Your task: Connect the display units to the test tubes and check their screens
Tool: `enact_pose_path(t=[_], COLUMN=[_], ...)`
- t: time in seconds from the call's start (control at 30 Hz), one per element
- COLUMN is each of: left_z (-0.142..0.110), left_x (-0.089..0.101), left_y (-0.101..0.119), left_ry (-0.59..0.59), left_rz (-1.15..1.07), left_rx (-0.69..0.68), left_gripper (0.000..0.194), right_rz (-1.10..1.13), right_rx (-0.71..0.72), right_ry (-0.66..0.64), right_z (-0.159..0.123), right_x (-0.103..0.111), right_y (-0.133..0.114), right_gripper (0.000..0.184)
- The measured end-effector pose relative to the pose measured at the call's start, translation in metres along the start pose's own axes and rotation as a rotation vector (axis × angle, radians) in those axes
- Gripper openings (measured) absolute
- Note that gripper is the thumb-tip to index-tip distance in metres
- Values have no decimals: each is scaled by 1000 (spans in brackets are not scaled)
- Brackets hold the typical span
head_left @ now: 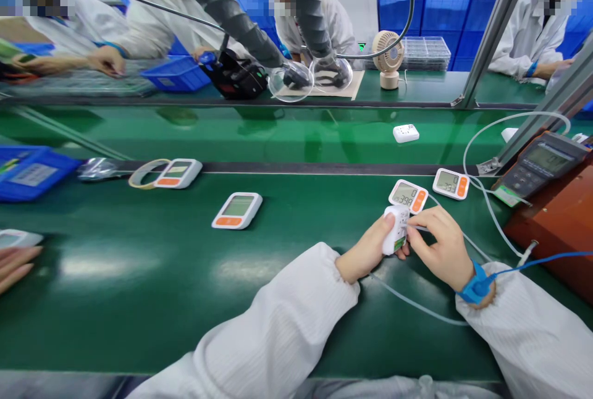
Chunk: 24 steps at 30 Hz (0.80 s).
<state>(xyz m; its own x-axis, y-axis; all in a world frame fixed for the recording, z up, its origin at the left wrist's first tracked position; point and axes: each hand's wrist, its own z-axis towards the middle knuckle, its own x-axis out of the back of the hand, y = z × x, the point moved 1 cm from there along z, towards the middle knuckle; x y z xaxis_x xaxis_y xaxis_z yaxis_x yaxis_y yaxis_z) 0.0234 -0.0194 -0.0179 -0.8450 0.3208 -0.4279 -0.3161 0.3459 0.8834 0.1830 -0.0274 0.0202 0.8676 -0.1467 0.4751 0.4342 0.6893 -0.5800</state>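
My left hand (368, 249) is closed around a small white device (396, 230), holding it on edge above the green belt (185, 275). My right hand (442, 244) pinches at the device's right side where a thin clear tube (417, 306) meets it. A blue wrist strap (477, 283) with a blue cord sits on my right wrist. Just beyond my hands lie two white and orange monitors with lit displays, one near (408, 195) and one further right (451, 183).
Two more monitors (237, 210) (178, 173) lie on the belt to the left, beside a tape ring (147, 173). A blue bin (30, 170) stands far left, a meter (540, 163) on a brown box at right. Another person's fingers (16, 266) rest at the left edge. Co-workers sit across the far belt.
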Motion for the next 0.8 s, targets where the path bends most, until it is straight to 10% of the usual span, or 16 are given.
enact_pose_path(t=[0.8], left_z=[0], left_x=[-1], left_y=[3], left_ry=[-48], left_rz=[105], left_rx=[-25], left_gripper=[71], right_rz=[48], right_rx=[1], right_ry=[-50], right_z=[2], right_x=[-1], right_y=[-3], right_gripper=[15])
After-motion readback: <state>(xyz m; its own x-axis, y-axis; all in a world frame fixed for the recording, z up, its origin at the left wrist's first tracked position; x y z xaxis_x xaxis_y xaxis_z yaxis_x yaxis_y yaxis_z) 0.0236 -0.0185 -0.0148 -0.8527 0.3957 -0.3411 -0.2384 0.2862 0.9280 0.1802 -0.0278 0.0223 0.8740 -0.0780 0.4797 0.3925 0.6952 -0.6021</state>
